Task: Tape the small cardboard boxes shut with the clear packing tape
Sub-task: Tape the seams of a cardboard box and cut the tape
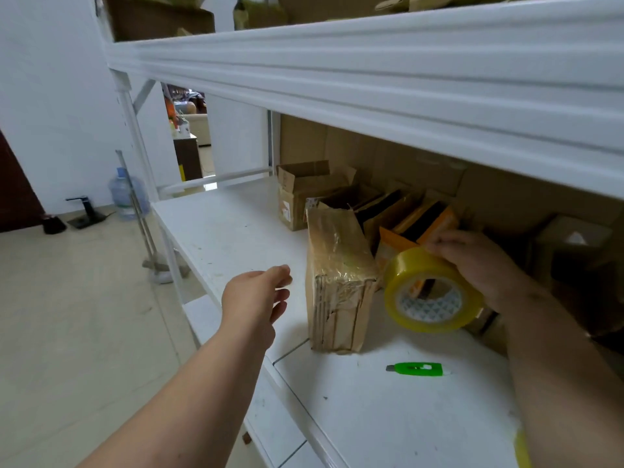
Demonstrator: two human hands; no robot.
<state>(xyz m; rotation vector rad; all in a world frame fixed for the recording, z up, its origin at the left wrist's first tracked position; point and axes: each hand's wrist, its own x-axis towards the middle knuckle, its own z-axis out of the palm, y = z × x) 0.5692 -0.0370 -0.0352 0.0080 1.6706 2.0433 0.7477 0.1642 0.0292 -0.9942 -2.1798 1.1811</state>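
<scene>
Taped box (339, 282) on shelf (236, 231), between open left hand (256, 298) and tape roll (432, 292).

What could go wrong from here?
1. The right hand holds the tape roll by its top only; it could slip off.
2. The green cutter lies loose under the right arm and could get knocked.
3. The left hand isn't steadying the upright taped box, which might tip.
</scene>
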